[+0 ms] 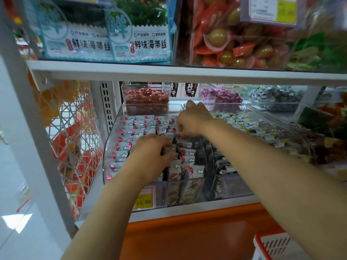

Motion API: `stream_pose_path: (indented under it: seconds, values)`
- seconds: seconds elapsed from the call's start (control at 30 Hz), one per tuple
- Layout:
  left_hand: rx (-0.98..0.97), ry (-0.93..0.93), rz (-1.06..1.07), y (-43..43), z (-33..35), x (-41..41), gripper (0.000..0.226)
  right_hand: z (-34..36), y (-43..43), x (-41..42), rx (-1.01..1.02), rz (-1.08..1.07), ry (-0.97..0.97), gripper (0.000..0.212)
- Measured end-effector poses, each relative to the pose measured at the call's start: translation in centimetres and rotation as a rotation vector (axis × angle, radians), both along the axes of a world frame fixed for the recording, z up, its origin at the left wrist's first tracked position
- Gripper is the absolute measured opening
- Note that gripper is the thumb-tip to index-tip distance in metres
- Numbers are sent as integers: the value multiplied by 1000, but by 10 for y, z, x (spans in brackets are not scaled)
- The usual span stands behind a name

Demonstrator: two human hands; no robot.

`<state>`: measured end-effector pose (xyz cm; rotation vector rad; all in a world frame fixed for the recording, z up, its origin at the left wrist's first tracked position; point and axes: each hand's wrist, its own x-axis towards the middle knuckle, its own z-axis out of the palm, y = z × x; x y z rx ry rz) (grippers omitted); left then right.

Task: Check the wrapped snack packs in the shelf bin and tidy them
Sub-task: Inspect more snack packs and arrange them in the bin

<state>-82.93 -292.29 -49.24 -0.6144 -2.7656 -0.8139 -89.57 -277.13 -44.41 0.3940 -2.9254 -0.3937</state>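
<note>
Fingers [167, 156] of our left hand [152, 149] are pinching one upright snack pack [177, 147] inside the clear shelf bin [112, 136].

Our right hand [193, 119] is curling over the packs deeper in the bin, its fingertips tucked under, so we cannot tell what they are holding. The white snack packs [139, 126] are standing in rows filling the bin. A yellow price tag [143, 198] is sitting at the bin's front wall.
</note>
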Motion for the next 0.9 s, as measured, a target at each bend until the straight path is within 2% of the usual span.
stream_pose_path:
  seconds: [0.1, 0.17, 0.3, 0.43, 0.5, 0.67, 0.73, 0.8, 0.9]
  values:
    - [3, -1, 8, -2, 1, -1, 37, 1, -2, 2, 12, -1, 27, 10]
    - [7, 3, 12, -3, 1, 0, 36, 6, 2, 7, -68, -7, 47, 8]
    - [53, 50, 37, -5, 1, -1, 32, 19, 17, 20, -458, -23, 165, 11]
    - [174, 76, 102, -6, 6, 4, 29, 16, 30, 48, -776, -23, 477, 14]
    - [287, 63, 120, -4, 9, 8, 33, 10, 32, 64, -941, -13, 549, 14]
    - [481, -64, 66, 5, 11, 17, 44, -9, 29, 97, -1296, -64, 484, 19]
    - [556, -130, 50, 6, 12, 19, 37, -17, 26, 106, -1506, -73, 392, 13]
    - [656, -184, 31, 5, 13, 19, 17, -23, 24, 116, -1707, -61, 302, 11]
    - [808, -295, 41, 3, 11, 19, 19, -30, 25, 125, -1960, 2, 152, 7]
